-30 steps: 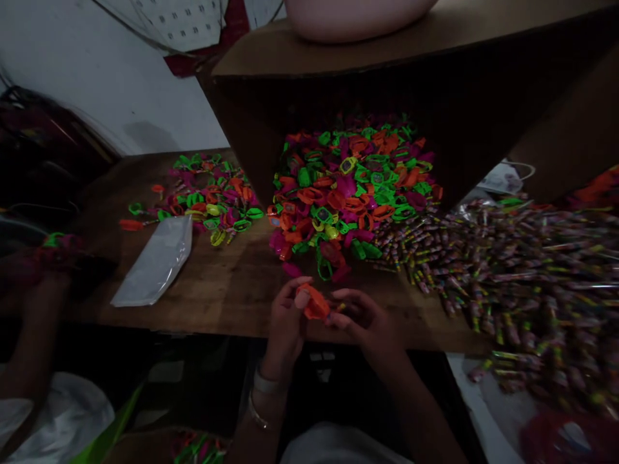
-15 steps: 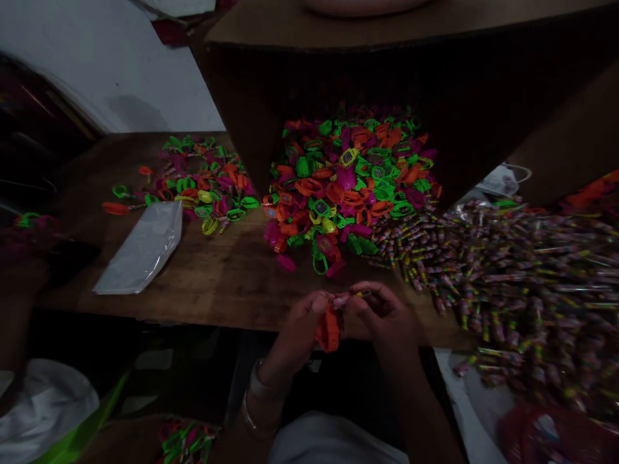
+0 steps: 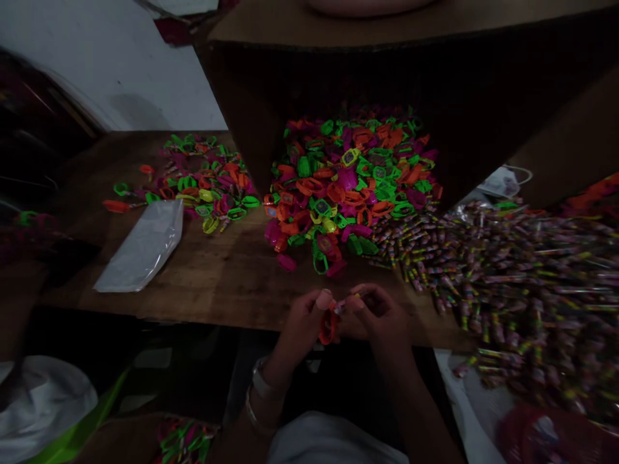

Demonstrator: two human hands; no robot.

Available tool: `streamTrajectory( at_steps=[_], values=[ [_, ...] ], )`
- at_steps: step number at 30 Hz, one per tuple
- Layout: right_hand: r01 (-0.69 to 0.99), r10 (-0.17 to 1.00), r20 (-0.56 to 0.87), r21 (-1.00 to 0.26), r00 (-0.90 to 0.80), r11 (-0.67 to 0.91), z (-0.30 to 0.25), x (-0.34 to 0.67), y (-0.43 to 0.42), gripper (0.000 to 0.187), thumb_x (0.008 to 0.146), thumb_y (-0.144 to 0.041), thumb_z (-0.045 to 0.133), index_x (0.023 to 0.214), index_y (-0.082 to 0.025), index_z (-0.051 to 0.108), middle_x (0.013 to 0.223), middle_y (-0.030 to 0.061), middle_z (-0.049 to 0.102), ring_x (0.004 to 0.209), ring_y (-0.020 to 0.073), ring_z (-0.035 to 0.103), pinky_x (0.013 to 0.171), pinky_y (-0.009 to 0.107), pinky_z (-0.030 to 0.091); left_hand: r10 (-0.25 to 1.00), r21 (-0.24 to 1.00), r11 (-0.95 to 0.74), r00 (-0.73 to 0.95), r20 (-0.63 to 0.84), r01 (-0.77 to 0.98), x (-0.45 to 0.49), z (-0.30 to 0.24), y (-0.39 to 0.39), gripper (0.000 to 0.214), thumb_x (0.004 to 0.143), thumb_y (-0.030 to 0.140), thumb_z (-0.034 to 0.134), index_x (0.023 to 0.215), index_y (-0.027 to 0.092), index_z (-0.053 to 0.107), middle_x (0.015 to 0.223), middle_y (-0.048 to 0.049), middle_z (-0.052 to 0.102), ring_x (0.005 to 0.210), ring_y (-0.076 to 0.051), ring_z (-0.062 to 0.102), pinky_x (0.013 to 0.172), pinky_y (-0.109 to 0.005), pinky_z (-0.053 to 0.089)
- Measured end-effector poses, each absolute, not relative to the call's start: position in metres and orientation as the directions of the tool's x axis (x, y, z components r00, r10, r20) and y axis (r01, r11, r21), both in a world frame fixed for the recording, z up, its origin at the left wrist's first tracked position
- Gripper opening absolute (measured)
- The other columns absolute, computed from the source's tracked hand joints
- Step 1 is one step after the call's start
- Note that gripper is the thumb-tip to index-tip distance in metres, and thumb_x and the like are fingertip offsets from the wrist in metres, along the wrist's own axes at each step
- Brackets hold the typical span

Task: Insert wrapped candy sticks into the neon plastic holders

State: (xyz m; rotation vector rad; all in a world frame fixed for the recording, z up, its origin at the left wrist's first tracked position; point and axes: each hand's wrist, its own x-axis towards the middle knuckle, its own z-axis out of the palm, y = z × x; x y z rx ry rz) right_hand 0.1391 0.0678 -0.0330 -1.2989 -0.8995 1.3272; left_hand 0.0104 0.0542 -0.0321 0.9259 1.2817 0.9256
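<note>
Both hands pinch one orange toy watch at the near edge of the wooden table.

Since half a second ago the left hand (image 3: 302, 319) and right hand (image 3: 374, 316) have drawn closer together and the orange toy watch (image 3: 327, 325) hangs shorter between them; each is closed on it, and the right fingertips also pinch a small wrapped stick, too blurred to describe. Behind: one big heap of watches (image 3: 348, 187) spilling from a cardboard box (image 3: 338, 71), one smaller heap (image 3: 203, 183) toward the table's (image 3: 217, 283) far-left corner, one clear plastic bag (image 3: 142, 248), and one spread of wrapped sticks (image 3: 507, 270) over the right edge.
</note>
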Motion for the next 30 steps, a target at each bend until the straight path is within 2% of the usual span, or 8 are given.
streamTrajectory(
  at_steps=[4,8,12,17,24,30],
  values=[
    [-0.202,0.961,-0.231,-0.959,0.153,-0.198,-0.037,0.137,0.069,0.026,0.053,-0.036,0.079,0.063,-0.021,0.06,0.061,-0.0022,0.062,0.058,0.0137,0.058,0.057,0.025,0.048,0.988,0.978,0.149,-0.052,-0.143,0.146,0.008,-0.036,0.053,0.04,0.076,0.056,0.057,0.07,0.017,0.059,0.059,0.0015,0.055,0.054,-0.012,0.051,0.05,-0.022,0.039],
    [-0.237,0.958,-0.269,-0.941,0.098,-0.24,-0.038,0.139,0.068,0.029,0.057,-0.041,0.077,0.059,-0.02,0.056,0.059,-0.0014,0.064,0.056,0.0138,0.059,0.056,0.026,0.049,0.996,0.934,0.013,-0.088,0.02,0.358,0.004,-0.038,0.051,0.028,0.071,0.047,0.068,0.076,0.019,0.064,0.07,0.0,0.063,0.065,-0.015,0.055,0.058,-0.024,0.042],
    [-0.248,0.961,-0.274,-0.934,0.036,-0.257,-0.039,0.14,0.066,0.031,0.059,-0.041,0.077,0.058,-0.019,0.056,0.056,-0.0019,0.062,0.054,0.0127,0.059,0.054,0.024,0.048,0.992,0.891,-0.069,-0.062,0.108,0.448,0.001,-0.038,0.048,0.03,0.07,0.046,0.07,0.081,0.019,0.064,0.073,-0.0017,0.065,0.064,-0.016,0.058,0.057,-0.024,0.044],
    [-0.406,0.943,-0.333,-0.862,0.003,-0.304,-0.04,0.136,0.066,0.036,0.058,-0.045,0.079,0.062,-0.019,0.054,0.056,-0.002,0.064,0.053,0.0131,0.061,0.052,0.023,0.049,0.967,0.832,-0.228,0.016,0.256,0.506,-0.001,-0.038,0.048,0.027,0.072,0.037,0.072,0.089,0.018,0.062,0.082,-0.0031,0.066,0.072,-0.016,0.06,0.063,-0.024,0.047],
    [-0.426,0.937,-0.339,-0.862,0.081,-0.275,-0.039,0.128,0.064,0.038,0.054,-0.047,0.081,0.06,-0.02,0.054,0.054,-0.0038,0.061,0.051,0.0115,0.058,0.051,0.022,0.047,0.96,0.828,-0.252,0.022,0.279,0.501,-0.004,-0.043,0.046,0.025,0.074,0.025,0.07,0.096,0.02,0.06,0.09,-0.0042,0.066,0.074,-0.015,0.061,0.064,-0.024,0.049],
    [-0.37,0.961,-0.269,-0.901,0.069,-0.226,-0.044,0.13,0.061,0.03,0.061,-0.043,0.078,0.064,-0.02,0.059,0.06,-0.0022,0.064,0.059,0.0125,0.059,0.059,0.023,0.047,0.967,0.858,-0.219,-0.015,0.255,0.465,-0.007,-0.043,0.044,0.021,0.072,0.022,0.07,0.091,0.02,0.061,0.087,-0.0028,0.067,0.077,-0.016,0.063,0.066,-0.024,0.049]
  ],
)
